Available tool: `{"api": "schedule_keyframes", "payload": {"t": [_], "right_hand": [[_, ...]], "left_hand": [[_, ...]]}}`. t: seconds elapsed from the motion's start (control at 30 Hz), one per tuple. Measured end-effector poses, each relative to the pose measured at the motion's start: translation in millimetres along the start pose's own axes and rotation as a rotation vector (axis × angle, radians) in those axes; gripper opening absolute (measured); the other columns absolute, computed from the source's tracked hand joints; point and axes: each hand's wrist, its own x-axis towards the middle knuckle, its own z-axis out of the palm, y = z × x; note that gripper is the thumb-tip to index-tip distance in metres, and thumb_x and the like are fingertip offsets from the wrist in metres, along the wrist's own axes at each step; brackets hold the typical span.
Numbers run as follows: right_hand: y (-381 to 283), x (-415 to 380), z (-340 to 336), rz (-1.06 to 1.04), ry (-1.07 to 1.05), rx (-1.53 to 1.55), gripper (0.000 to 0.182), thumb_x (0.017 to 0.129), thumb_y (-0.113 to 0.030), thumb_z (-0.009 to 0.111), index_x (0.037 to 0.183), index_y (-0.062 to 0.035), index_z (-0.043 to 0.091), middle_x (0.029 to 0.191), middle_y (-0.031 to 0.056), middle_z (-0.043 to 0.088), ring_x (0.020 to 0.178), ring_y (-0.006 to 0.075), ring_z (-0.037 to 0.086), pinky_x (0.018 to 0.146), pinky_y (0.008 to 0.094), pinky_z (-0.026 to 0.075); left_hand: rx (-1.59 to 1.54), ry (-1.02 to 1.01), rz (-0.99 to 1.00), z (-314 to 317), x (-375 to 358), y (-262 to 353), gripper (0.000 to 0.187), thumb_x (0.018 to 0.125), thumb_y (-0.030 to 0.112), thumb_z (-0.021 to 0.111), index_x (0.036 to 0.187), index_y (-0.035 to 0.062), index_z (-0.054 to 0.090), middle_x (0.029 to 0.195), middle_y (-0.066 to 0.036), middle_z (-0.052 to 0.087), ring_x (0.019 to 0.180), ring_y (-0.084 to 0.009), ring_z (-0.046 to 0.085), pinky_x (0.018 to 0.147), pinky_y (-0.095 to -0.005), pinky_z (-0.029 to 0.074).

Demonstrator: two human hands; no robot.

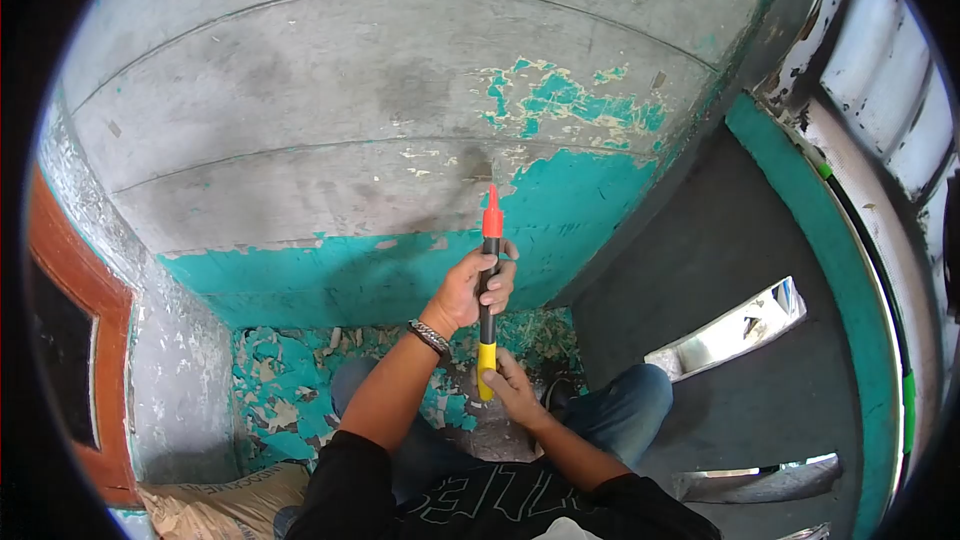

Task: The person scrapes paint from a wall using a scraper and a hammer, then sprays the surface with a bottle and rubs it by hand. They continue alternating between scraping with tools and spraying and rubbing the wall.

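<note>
My left hand (470, 285) wraps around the black shaft of a paint scraper (489, 312), just below its red head. Lower down, my right hand (513, 390) grips the yellow end of the same scraper. The tool stands nearly upright in view, its narrow red tip overlapping the boundary between bare grey and teal paint on the wall (300, 90). Teal paint (585, 195) covers the lower part of the wall, and a ragged patch (590, 105) of it remains higher up at the right.
Peeled teal paint flakes (285, 390) litter the floor around my legs. A brown window frame (115, 370) is at left, above a brown sack (225, 500). On the right is a dark panel (740, 230) with openings (735, 330) and a curved teal edge (800, 185).
</note>
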Motion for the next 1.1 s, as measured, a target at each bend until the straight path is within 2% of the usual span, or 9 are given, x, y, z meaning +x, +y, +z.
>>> {"api": "schedule_keyframes", "payload": {"t": [0.17,0.33,0.43,0.5,0.6,0.67,0.87,1.03,1.1], "right_hand": [[-2,9,18,0.031,-0.01,0.016,0.032,0.098,-0.022,0.051,0.121,-0.0023,0.042,0.091,0.0054,0.056,0.077,0.0125,0.056,0.07,0.0294,0.047],[-3,14,20,0.101,0.001,-0.04,0.028,0.095,-0.018,0.054,0.116,-0.0016,0.045,0.09,0.0056,0.056,0.077,0.0136,0.057,0.07,0.031,0.048],[-6,24,-1,0.086,0.044,-0.508,0.025,0.092,-0.018,0.058,0.11,-0.001,0.051,0.088,0.0063,0.056,0.077,0.0138,0.057,0.071,0.0316,0.048],[-26,46,-11,-0.275,0.373,-0.496,0.026,0.087,-0.014,0.062,0.109,-0.0015,0.054,0.092,0.0102,0.057,0.08,0.0197,0.058,0.074,0.0337,0.048],[-83,82,-17,-0.507,0.407,-0.995,0.038,0.078,-0.006,0.063,0.115,-0.0039,0.055,0.105,0.0119,0.057,0.093,0.0263,0.058,0.08,0.0361,0.047],[-101,106,-21,-0.751,0.176,-1.364,0.051,0.069,-0.003,0.065,0.118,-0.0072,0.056,0.119,0.0093,0.054,0.107,0.0293,0.054,0.09,0.0394,0.044],[-112,144,-22,-0.944,-0.05,-1.58,0.04,0.075,-0.009,0.06,0.115,-0.011,0.059,0.12,0.0043,0.055,0.113,0.023,0.053,0.102,0.0408,0.038],[-112,172,-31,-1.067,-0.033,-1.55,0.027,0.077,-0.012,0.058,0.103,-0.0103,0.062,0.109,0.003,0.058,0.11,0.0209,0.054,0.101,0.0403,0.039],[-112,176,-32,-1.102,-0.011,-1.505,0.023,0.076,-0.012,0.059,0.099,-0.0101,0.063,0.105,0.0028,0.059,0.108,0.0206,0.054,0.101,0.0398,0.039]], "left_hand": [[-0.004,0.069,-0.014,7,-1,3,0.03,0.095,0.033,0.047,0.109,0.0066,0.046,0.067,0.001,0.044,0.048,-0.008,0.041,0.044,-0.0248,0.038],[0.354,0.488,0.021,12,-7,3,0.032,0.098,0.042,0.046,0.106,0.0105,0.048,0.07,0.002,0.047,0.049,-0.007,0.042,0.044,-0.0235,0.037],[0.371,0.526,-0.025,5,-10,6,0.034,0.098,0.044,0.046,0.103,0.0106,0.048,0.071,0.002,0.047,0.049,-0.0068,0.042,0.044,-0.0235,0.037],[0.389,0.536,-0.05,6,-13,10,0.029,0.098,0.04,0.046,0.103,0.0107,0.047,0.071,0.002,0.047,0.05,-0.0065,0.042,0.043,-0.0231,0.037],[0.42,0.518,-0.092,3,-14,14,0.022,0.096,0.029,0.047,0.107,0.0101,0.043,0.071,0.0,0.047,0.049,-0.0067,0.042,0.041,-0.0229,0.036],[0.438,0.486,-0.106,3,-15,17,0.023,0.093,0.022,0.047,0.111,0.0093,0.04,0.071,-0.001,0.047,0.049,-0.007,0.043,0.04,-0.0233,0.036],[0.587,0.503,0.01,8,-30,25,0.05,0.084,0.008,0.051,0.13,0.0097,0.031,0.07,-0.001,0.048,0.048,-0.0083,0.043,0.041,-0.0222,0.038],[1.218,0.438,-0.1,31,-71,43,0.088,0.082,0.009,0.058,0.149,0.0125,0.001,0.073,-0.007,0.053,0.058,-0.0183,0.054,0.053,-0.0323,0.046],[1.7,0.437,-0.172,52,-104,60,0.079,0.083,0.013,0.062,0.147,0.0076,0.015,0.08,-0.014,0.06,0.07,-0.0296,0.061,0.064,-0.0379,0.048]]}}
